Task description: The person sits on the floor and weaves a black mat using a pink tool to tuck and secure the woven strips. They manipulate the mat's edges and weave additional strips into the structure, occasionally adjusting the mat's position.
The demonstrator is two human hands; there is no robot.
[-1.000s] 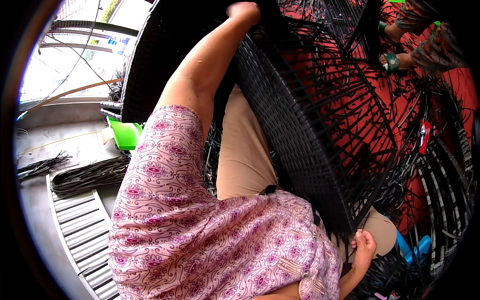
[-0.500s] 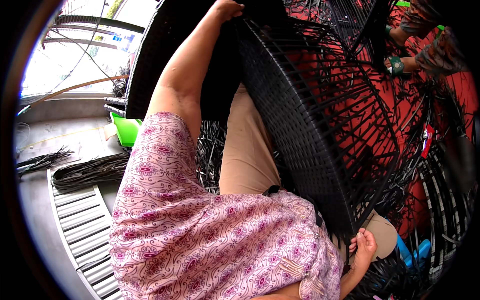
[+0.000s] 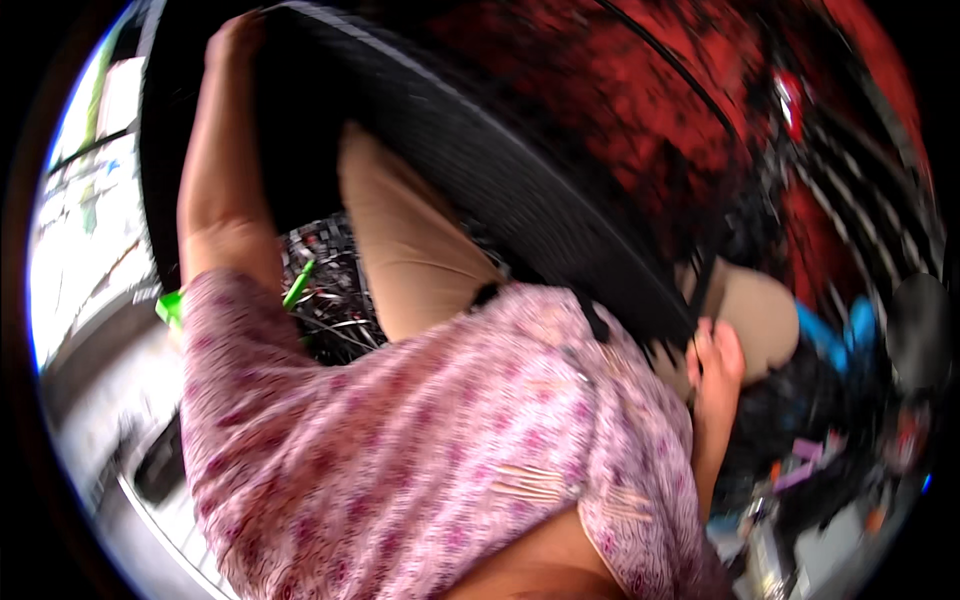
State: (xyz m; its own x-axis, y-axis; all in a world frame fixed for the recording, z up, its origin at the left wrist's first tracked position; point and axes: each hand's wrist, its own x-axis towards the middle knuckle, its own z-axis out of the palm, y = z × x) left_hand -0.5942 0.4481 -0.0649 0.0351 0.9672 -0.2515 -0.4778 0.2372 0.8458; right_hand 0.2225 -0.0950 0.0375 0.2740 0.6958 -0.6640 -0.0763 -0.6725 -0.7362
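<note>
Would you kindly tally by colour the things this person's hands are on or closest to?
Black: 1, the woven wicker frame, gripped by the left hand at its top edge and the right hand at its lower end.
Green: 1, the bright green object beside the left arm, too blurred to identify.
Total: 2

the black woven frame (image 3: 520,190) has swung left, the left hand (image 3: 235,40) riding its rim up; everything blurs now.

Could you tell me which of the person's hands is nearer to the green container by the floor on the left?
Left. The left hand grips the top edge of the black woven frame, above the green container. The right hand holds the frame's lower end, far across on the other side.
</note>
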